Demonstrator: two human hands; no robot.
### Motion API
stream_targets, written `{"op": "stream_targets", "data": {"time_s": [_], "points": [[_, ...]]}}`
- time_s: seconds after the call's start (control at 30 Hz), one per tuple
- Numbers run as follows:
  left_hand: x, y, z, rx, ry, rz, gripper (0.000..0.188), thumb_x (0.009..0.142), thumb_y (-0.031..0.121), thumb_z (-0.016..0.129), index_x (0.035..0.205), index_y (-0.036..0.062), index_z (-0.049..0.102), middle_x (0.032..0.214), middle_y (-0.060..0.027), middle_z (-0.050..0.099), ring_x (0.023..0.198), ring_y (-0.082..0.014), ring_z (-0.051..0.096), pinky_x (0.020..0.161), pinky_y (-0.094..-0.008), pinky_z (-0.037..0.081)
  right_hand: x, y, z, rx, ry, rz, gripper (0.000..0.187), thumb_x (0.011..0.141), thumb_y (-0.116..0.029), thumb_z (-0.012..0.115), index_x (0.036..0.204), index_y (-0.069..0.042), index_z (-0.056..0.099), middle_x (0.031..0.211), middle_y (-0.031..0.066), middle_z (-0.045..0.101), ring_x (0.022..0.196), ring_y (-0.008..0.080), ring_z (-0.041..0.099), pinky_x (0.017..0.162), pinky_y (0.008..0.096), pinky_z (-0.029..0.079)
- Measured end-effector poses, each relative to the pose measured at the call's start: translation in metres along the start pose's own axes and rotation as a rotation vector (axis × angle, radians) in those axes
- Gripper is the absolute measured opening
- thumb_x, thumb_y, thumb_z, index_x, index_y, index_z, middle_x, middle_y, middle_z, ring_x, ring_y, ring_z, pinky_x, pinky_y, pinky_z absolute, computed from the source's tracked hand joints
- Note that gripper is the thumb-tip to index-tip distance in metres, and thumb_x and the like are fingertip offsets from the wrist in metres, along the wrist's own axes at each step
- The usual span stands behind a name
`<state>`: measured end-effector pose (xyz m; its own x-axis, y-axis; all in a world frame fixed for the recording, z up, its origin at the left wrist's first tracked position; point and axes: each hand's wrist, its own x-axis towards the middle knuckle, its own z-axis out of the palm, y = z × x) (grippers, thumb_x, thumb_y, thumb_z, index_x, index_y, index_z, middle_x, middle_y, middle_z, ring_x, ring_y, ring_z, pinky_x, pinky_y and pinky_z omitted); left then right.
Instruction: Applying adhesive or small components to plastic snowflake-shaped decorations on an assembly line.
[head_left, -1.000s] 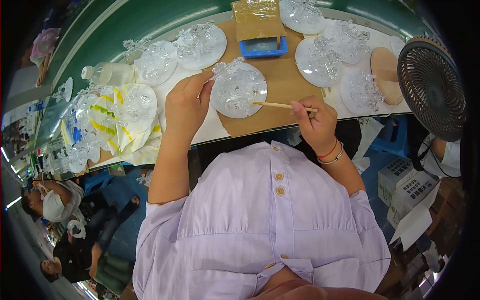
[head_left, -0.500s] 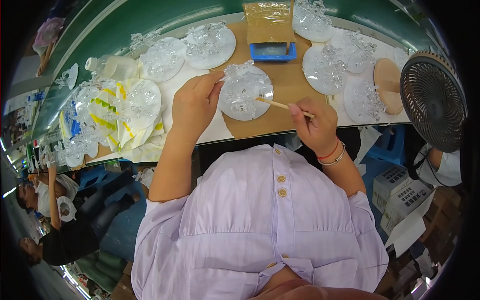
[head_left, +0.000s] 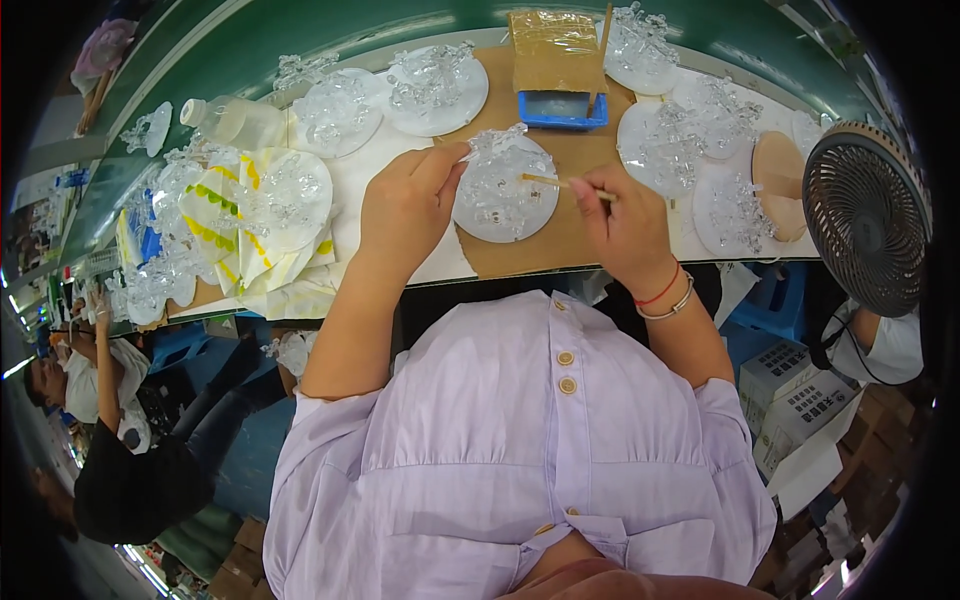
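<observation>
A round white disc [head_left: 520,218] with clear plastic pieces [head_left: 500,160] on it lies on brown cardboard in front of me. My left hand [head_left: 412,205] is closed at the disc's upper left side, thumb and fingertips pinching a clear plastic piece near the rim. From the right, my right hand [head_left: 630,225] grips a thin wooden stick [head_left: 545,180] between thumb and fingers. The stick's darker tip points left over the disc, close to the clear pieces; whether it touches them I cannot tell.
Beyond the disc stands a blue tray [head_left: 560,112] under a taped cardboard cover [head_left: 560,45]. More discs with clear pieces [head_left: 435,90] lie on both sides. At left are a clear bottle [head_left: 235,122] and yellow-green patterned sheets [head_left: 225,215]; at right, a black fan [head_left: 865,220].
The right hand and the stick have moved up, so the tip now sits nearer the disc's upper part. The left hand keeps its pinch. The whole view has shifted slightly.
</observation>
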<state>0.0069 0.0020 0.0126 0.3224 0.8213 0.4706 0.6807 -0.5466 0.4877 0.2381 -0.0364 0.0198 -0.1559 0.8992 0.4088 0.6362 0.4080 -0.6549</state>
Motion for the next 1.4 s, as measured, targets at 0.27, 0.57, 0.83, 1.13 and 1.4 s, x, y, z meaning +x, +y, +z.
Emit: {"op": "stream_targets", "data": {"time_s": [0.27,0.57,0.83,1.13,1.4], "points": [[-0.018,-0.020,0.021,0.020,0.017,0.050,0.018,0.083,0.011,0.062,0.100,0.0069,0.066,0.086,-0.0134,0.067,0.078,-0.0303,0.065,0.068,-0.0401,0.052,0.008,0.012,-0.001,0.031,-0.090,0.321,0.017,0.096,-0.017,0.057,0.090,-0.002,0.061,0.068,0.0089,0.061,0.061,0.0150,0.059,0.060,0.0284,0.048],[-0.009,-0.006,0.015,-0.064,-0.024,0.011,0.019,0.080,0.010,0.063,0.098,0.0071,0.066,0.086,-0.0116,0.067,0.079,-0.0307,0.064,0.069,-0.0408,0.051,0.018,0.019,-0.009,-0.095,-0.097,0.121,0.019,0.095,-0.020,0.061,0.086,-0.003,0.059,0.065,0.0084,0.059,0.054,0.0140,0.055,0.052,0.0285,0.043],[-0.006,-0.004,0.002,0.026,0.017,-0.022,0.018,0.078,0.006,0.069,0.096,0.0087,0.067,0.080,-0.0105,0.067,0.074,-0.0284,0.065,0.063,-0.0383,0.051,0.032,0.012,-0.002,-0.005,-0.010,0.069,0.017,0.091,-0.016,0.065,0.082,-0.003,0.060,0.059,0.0081,0.059,0.049,0.0144,0.055,0.049,0.0275,0.043],[-0.003,0.004,0.001,0.006,0.021,-0.003,0.014,0.081,0.006,0.070,0.094,0.0078,0.067,0.076,-0.0093,0.066,0.068,-0.0264,0.063,0.059,-0.0366,0.050,0.022,0.024,-0.012,0.065,-0.024,0.213,0.020,0.094,-0.019,0.061,0.082,-0.003,0.057,0.060,0.0049,0.063,0.049,0.0105,0.058,0.047,0.0241,0.043],[0.000,0.004,0.000,0.055,0.004,-0.013,0.015,0.080,0.006,0.071,0.095,0.0075,0.068,0.077,-0.0097,0.067,0.068,-0.0262,0.063,0.059,-0.0358,0.050,0.010,0.027,-0.011,0.070,0.045,0.189,0.020,0.095,-0.017,0.060,0.082,-0.003,0.056,0.062,0.0039,0.062,0.050,0.0101,0.059,0.047,0.0235,0.045]]}}
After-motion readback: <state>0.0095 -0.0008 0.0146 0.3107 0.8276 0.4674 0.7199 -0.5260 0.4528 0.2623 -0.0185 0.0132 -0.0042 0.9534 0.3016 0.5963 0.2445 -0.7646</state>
